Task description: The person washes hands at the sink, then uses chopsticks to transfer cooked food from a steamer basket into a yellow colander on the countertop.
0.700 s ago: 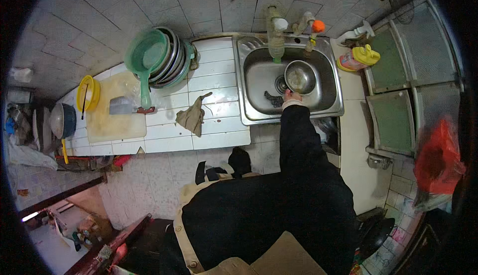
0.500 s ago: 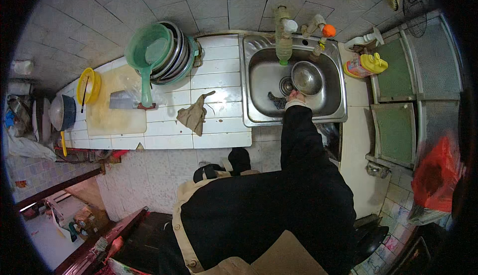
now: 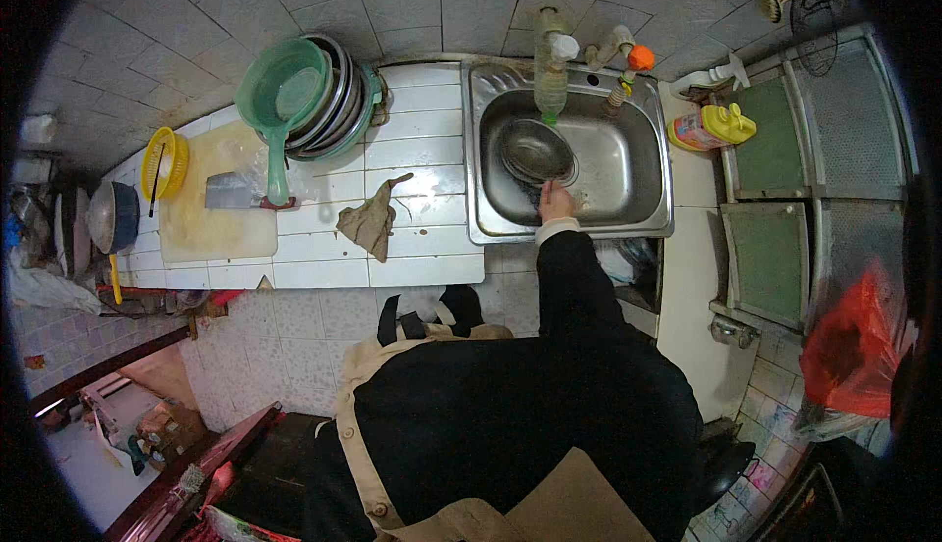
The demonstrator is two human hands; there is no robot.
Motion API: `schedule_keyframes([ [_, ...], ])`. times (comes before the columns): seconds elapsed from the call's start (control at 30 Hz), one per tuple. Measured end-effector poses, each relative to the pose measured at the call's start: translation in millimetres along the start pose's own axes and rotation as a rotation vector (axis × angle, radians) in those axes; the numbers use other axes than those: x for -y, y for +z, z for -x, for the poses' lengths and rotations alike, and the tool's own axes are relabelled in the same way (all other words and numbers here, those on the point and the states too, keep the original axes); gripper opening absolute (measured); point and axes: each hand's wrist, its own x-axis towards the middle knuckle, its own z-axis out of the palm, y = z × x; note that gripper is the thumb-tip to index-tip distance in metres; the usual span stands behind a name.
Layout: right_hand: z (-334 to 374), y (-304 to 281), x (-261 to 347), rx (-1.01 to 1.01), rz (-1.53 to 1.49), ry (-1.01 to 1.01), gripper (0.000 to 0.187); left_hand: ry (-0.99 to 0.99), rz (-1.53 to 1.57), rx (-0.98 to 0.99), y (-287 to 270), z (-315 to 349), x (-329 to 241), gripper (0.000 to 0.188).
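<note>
My right hand [image 3: 556, 202] reaches into the steel sink [image 3: 628, 164], its fingers closed on the near rim of a round metal bowl [image 3: 537, 150]. The bowl tilts over the left part of the basin and covers most of the drain. Above its far edge hangs a clear plastic bottle [image 3: 551, 81] with a green lower end, next to the tap [image 3: 613, 51]. A dark scrubber seen earlier is now mostly hidden by the bowl and hand. My left hand does not show.
Left of the sink, a tiled counter [image 3: 422, 213] holds a brown rag [image 3: 370, 218], stacked basins [image 3: 339, 101] with a green ladle [image 3: 285, 96] on top, a cleaver [image 3: 231, 192] on a cutting board [image 3: 216, 233] and a yellow basket [image 3: 167, 162]. A yellow jug [image 3: 721, 127] stands right.
My right hand has carried the metal bowl leftward across the sink and tilted it. The bowl now covers the drain and the dark scrubber. The view has shifted slightly.
</note>
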Motion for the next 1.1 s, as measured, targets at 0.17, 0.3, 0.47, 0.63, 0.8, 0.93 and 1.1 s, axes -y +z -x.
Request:
schedule_keyframes([
  [0.17, -6, -38, 40, 0.038, -0.126, 0.597, 0.014, 0.017, 0.007, 0.013, 4, -6, 2, 0.03],
  [0.3, -92, -144, 160, -0.184, -0.429, -0.082, 0.022, 0.036, 0.019, 0.016, 6, -10, 7, 0.03],
  [0.47, -188, -191, 291, -0.032, 0.296, -0.355, 0.045, 0.03, 0.035, 0.017, 6, -11, 16, 0.031],
  [0.63, -217, -188, 313, 0.291, 0.72, -0.56, 0.04, 0.021, 0.059, 0.01, 5, -10, 27, 0.031],
  [0.8, -240, -196, 289, 0.399, 0.63, -0.716, 0.045, 0.011, 0.076, 0.002, 5, -10, 37, 0.031],
  [0.93, -249, -198, 283, 0.441, 0.598, -0.773, 0.037, 0.008, 0.091, -0.002, 4, -10, 43, 0.032],
  [1.1, -246, -198, 285, 0.397, 0.658, -0.841, 0.036, 0.004, 0.092, 0.004, 7, -11, 49, 0.032],
])
